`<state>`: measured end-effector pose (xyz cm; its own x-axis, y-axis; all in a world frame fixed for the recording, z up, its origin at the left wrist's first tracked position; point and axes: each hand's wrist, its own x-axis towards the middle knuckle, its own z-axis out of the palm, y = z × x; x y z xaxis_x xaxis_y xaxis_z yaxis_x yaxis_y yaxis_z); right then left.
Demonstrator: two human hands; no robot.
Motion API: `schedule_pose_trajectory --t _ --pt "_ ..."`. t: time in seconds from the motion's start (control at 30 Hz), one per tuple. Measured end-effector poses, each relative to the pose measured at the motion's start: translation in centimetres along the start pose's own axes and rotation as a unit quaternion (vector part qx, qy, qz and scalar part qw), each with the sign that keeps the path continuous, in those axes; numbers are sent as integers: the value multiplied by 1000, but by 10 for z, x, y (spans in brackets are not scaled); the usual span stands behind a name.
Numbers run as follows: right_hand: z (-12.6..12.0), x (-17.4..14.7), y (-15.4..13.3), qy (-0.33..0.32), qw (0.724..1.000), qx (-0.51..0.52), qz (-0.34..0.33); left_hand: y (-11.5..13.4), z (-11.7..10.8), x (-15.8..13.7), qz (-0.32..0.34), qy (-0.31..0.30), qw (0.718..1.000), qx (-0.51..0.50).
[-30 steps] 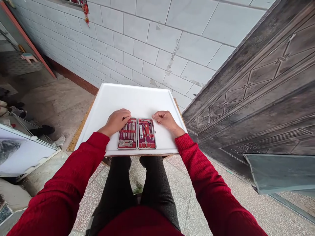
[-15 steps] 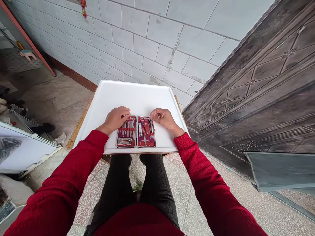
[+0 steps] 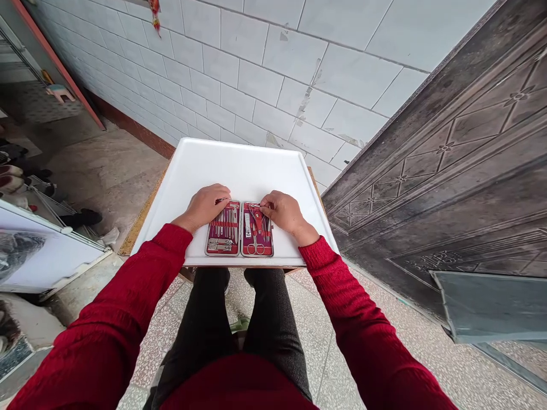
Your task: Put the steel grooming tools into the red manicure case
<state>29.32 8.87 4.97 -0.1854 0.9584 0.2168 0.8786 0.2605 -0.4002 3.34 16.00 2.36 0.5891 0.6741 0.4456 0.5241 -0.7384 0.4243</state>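
An open manicure set case [image 3: 240,253] lies flat on a white tabletop [image 3: 239,165], its two red-lined halves side by side. Slim metal tools and nail clippers [image 3: 220,245] fill the left half. In the right half sit small scissors [image 3: 256,246], another nail clipper [image 3: 247,225] and a red-handled cuticle nipper [image 3: 257,219]. My left hand [image 3: 205,206] rests at the top left corner of the case, fingers curled, thumb along its upper edge. My right hand [image 3: 282,212] is closed in a pinch at the top of the right half; its fingers hide what they touch.
A white tiled wall [image 3: 256,74] rises behind the table. To the right stands a dark panelled metal door [image 3: 427,154]. A white cabinet or rack [image 3: 51,245] is at the left, and a small stool [image 3: 60,92] is farther back.
My right hand has shifted slightly inward over the right half, its thumb and fingers more closed. My left hand stays at the case's top left corner. The view has shifted a little.
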Motion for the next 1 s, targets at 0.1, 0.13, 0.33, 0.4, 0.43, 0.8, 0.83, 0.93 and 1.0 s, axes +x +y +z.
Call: schedule_pose_trajectory --t 0.1,0.13,0.33,0.4,0.43,0.8,0.83,0.93,1.0 --pt "-3 -3 -1 -4 1000 -24 -11 0 -1 0 -4 -1 1000 -5" --pt "-4 -4 -2 -4 999 -31 -13 0 -1 -1 -5 -2 1000 -6" --pt "-7 -9 -6 -2 998 -67 -15 1 -2 0 -5 0 1000 -6" --pt "-8 -9 -8 -6 997 -82 -10 1 -1 0 -7 1 1000 -6" --pt "-8 -9 -9 -10 996 -91 -7 1 -1 0 -8 1 1000 -6" --pt "-13 -7 -3 -38 994 -98 -31 1 -2 0 -7 -7 1000 -4" --pt "-15 -7 -1 -35 995 -92 -33 1 -2 0 -6 -7 1000 -4" --pt "-19 -7 7 -18 997 -59 -38 1 -2 0 -6 -8 1000 -6" --pt "-20 -6 12 -8 999 -29 -35 2 -3 0 -7 -8 1000 -10"
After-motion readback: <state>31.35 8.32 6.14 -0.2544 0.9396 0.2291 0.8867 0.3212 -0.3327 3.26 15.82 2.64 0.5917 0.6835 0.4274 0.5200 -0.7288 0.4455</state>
